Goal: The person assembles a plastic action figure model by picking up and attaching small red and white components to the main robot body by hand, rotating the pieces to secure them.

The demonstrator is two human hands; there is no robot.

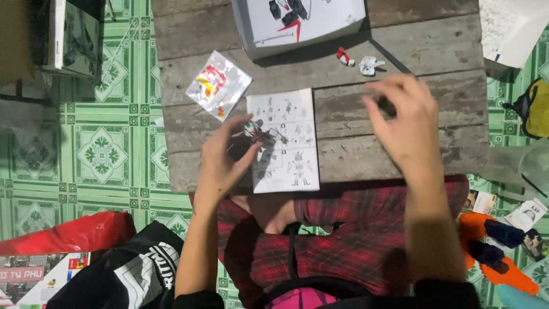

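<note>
We see a weathered grey plank surface [400, 46] over green patterned floor tiles [103, 154]. Left hand [223, 157] grips small dark toy figure [260, 134] w/ long axis approx. horizontal, over white instruction sheet [291, 166]; right hand [403, 123] pinches dark piece [388, 106].

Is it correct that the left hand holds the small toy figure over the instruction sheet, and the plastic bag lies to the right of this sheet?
Not quite. In the head view the plastic bag lies to the left of the instruction sheet, not the right. The rest holds: the left hand holds the small toy figure over the sheet.
</note>
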